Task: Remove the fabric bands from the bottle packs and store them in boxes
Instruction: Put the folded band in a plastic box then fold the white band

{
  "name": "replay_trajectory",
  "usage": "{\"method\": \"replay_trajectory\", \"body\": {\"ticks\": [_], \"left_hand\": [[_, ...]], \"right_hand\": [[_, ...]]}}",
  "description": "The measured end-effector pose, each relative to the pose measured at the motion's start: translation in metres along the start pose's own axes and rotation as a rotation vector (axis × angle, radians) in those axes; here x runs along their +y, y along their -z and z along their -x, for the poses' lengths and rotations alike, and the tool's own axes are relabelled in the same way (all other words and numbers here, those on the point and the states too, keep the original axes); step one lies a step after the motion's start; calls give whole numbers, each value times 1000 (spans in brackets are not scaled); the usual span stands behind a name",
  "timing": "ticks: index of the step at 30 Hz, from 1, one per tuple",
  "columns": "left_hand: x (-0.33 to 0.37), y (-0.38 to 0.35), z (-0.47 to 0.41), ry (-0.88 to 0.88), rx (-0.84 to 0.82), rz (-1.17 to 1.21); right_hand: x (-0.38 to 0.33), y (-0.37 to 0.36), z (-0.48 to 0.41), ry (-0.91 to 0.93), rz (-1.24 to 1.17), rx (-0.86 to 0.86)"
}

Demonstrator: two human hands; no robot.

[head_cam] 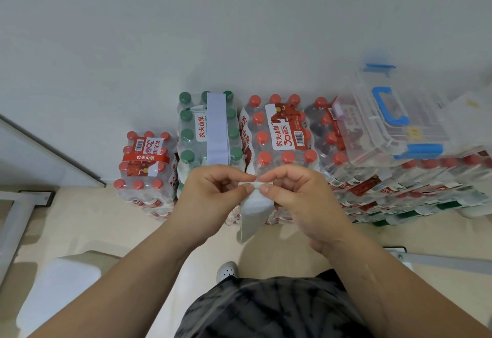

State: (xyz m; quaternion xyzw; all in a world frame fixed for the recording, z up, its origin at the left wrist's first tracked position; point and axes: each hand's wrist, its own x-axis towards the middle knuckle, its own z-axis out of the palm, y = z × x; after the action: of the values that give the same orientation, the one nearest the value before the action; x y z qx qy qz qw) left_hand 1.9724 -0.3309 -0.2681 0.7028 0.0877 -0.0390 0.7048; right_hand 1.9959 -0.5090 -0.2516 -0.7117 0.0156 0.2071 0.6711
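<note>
Pinching fabric band (255, 209) top | left hand (213, 195) + right hand (295, 193) | long axis vertical, hanging down

left hand (213, 193) pinching, right hand (295, 191) pinching, fingertips meeting

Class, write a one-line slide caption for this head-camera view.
Left hand and right hand pinch a white fabric band; a second band wraps the green-capped bottle pack.

Pale wall (186, 31) (plain), beige floor (111, 220)
</note>
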Motion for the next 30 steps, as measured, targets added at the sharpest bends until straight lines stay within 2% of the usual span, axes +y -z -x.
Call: {"method": "replay_trajectory", "body": {"ticks": [18,22,30], "left_hand": [[5,2,-2,-20,26,0],[6,1,-3,-9,44,32],[7,1,-4,41,-25,138]], "right_hand": [[1,-9,-1,111,89,41],[-2,-11,0,66,3,39],[-3,-9,0,3,-117,50]]}}
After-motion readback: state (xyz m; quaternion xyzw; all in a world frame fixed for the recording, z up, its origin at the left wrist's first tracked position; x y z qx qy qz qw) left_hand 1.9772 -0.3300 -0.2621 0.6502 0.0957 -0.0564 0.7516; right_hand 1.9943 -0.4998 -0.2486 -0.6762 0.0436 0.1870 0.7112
